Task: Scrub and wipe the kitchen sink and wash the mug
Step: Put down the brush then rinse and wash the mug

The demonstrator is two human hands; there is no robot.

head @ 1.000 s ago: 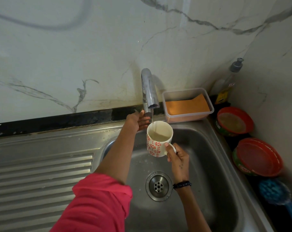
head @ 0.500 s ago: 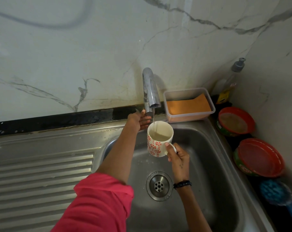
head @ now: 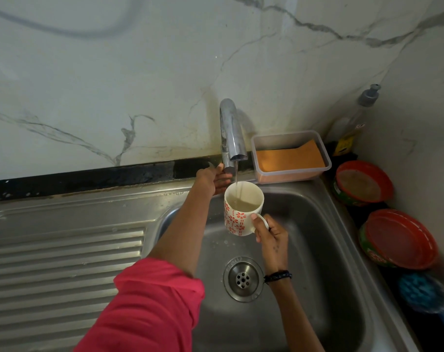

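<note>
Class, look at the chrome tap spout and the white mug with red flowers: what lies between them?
In the head view, only a thin stream of water runs from the chrome tap spout into the white mug with red flowers.

No lettering can be read. The bottle [head: 353, 128] carries a yellow label and a small white tag, and the green tub [head: 383, 252] has white print, all too blurred.

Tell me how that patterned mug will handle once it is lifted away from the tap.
The mug looks glazed and wet, so probably slippery. It holds water from the tap, so likely heavier than it looks and apt to slosh. The right hand grips only the handle, so it may tip forward.
</note>
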